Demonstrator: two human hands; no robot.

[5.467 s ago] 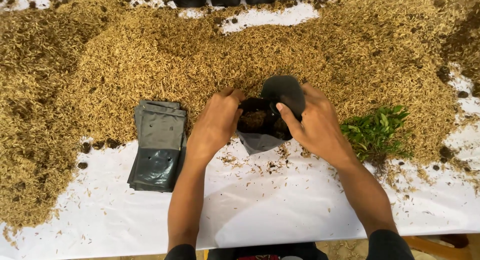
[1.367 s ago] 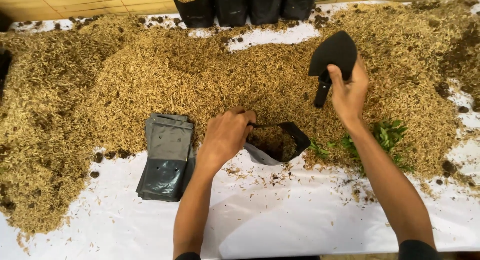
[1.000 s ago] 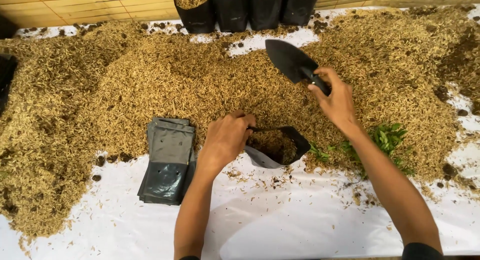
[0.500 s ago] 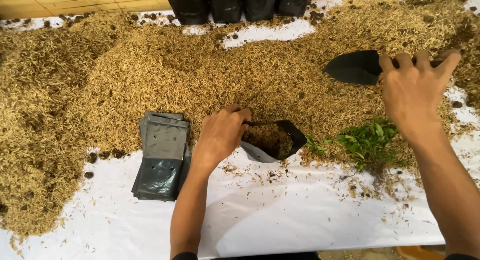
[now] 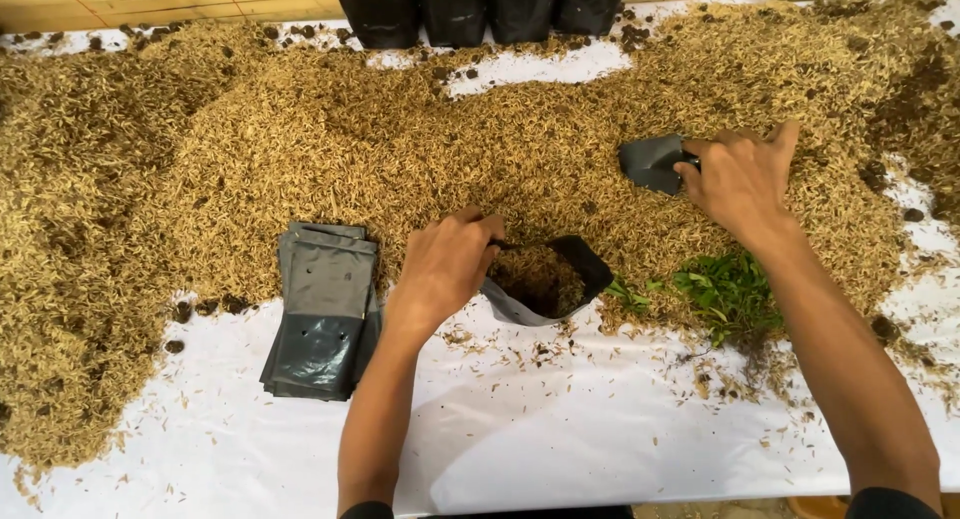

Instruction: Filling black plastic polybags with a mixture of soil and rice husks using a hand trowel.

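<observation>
Between the two hands sits the small black grow bag (image 5: 545,284), mouth open, partly filled w/ husk mix. Left hand (image 5: 445,269) has fingers curled tight, pinching the bag's rim at its left edge. Right hand (image 5: 740,179) is up to the right, fingers wrapped round the handle of a dark trowel (image 5: 652,162), blade dug into the husk pile (image 5: 400,149). Below that hand: green seedlings (image 5: 725,289). Left of the left fingers: stack of flat empty bags (image 5: 322,309). Far side: upright black bags (image 5: 470,9), one showing husk at the top.
</observation>
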